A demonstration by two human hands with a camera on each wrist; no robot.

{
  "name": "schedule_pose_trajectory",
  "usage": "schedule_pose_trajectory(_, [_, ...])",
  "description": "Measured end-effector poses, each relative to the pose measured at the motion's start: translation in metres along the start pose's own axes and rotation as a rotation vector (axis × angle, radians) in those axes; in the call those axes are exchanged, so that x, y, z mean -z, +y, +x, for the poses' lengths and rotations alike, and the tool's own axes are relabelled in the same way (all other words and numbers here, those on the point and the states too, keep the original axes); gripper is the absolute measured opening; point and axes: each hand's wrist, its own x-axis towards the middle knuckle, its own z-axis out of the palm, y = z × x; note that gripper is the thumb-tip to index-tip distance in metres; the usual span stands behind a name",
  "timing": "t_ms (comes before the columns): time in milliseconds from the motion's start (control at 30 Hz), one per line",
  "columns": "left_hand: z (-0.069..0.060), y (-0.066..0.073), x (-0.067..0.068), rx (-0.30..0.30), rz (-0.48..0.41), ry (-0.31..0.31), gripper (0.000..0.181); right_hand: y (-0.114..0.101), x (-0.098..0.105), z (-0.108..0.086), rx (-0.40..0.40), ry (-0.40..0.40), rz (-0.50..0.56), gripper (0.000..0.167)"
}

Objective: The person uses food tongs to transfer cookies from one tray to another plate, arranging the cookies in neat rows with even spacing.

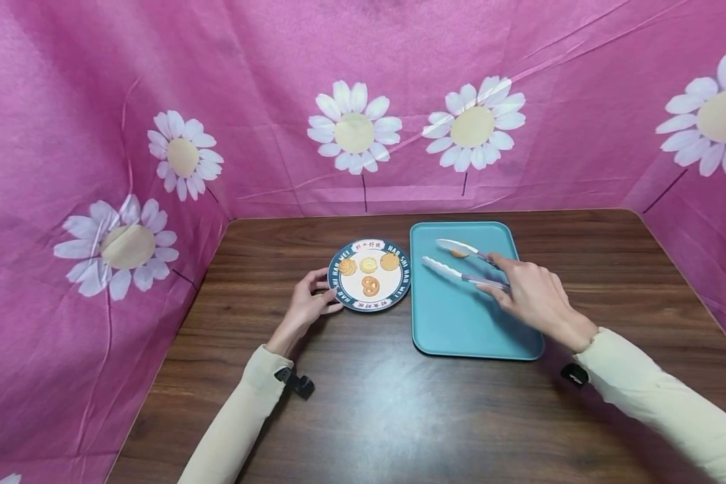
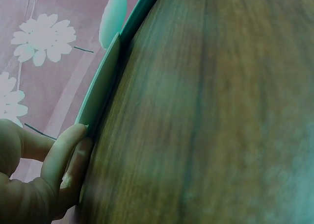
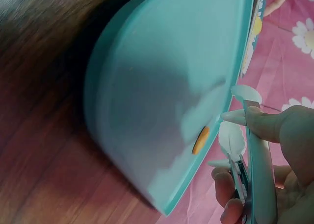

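At the left rim of a round blue-and-white plate, my left hand grips the edge with thumb and fingers. On the plate lie a pretzel-shaped cookie, a swirled cookie, a pale scalloped cookie and a round cookie. Over the teal tray, my right hand holds a pair of tongs with their white-tipped arms spread apart. A single orange-brown cookie lies on the tray near its far side, partly covered by one tong arm in the head view.
The plate stands just left of the tray, nearly touching it, on a dark wooden table. A pink cloth with large daisies hangs behind and at both sides. Black wrist straps circle the sleeves.
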Motion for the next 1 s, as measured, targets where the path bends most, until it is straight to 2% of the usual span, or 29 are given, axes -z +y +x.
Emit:
schedule_pose_trajectory(600, [0.0, 0.0, -0.001, 0.006, 0.0, 0.003, 0.06, 0.022, 0.007, 0.001, -0.038, -0.009, -0.038, 0.063])
schedule_pose_trajectory(1000, [0.0, 0.001, 0.0, 0.006, 0.008, 0.001, 0.06, 0.031, 0.011, 0.0, -0.092, -0.058, -0.053, 0.065])
